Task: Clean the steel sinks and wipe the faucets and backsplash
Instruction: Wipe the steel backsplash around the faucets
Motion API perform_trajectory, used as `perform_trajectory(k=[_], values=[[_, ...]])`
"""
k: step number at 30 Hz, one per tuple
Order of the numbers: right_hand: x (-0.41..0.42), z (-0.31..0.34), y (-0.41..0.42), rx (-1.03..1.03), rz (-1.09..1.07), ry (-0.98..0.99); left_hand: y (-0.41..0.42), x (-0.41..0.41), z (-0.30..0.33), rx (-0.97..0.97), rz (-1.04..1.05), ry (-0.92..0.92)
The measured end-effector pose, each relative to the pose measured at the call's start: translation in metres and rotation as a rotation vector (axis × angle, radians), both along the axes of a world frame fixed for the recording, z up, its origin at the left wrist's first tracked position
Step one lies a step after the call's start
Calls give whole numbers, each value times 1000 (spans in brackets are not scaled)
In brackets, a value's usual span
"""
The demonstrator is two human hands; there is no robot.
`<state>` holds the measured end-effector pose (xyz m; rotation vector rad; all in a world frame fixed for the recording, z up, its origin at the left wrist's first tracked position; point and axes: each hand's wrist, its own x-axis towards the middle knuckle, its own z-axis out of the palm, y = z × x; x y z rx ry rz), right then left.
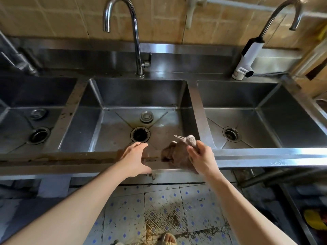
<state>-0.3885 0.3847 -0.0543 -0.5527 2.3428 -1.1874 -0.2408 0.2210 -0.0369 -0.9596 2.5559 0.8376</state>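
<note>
- The middle sink (pixel 123 96) is the landmark; the person stands just in front of it, probably because it looks the dirtiest, with brown stains around its drain (pixel 140 134) and on its front rim
- The right hand (pixel 201 159) grips a brown cloth (pixel 174 152) at the sink's front right corner; the cloth hangs bunched over the rim, I think ready for wiping
- The left hand (pixel 135 157) is released, fingers spread, holding nothing; it is over the front rim, near the drain, and I cannot tell if it touches the steel
- The faucet (pixel 136 41) stands behind the sink, before the tiled backsplash (pixel 159 20)
</note>
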Motion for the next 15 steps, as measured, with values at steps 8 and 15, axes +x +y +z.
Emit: perform_trajectory(k=[8, 15], values=[[-6, 96, -33, -455, -80, -390, 10, -30, 73, 443, 132, 424], [-6, 125, -46, -258, 16, -91, -2, -37, 101, 347, 336, 546]])
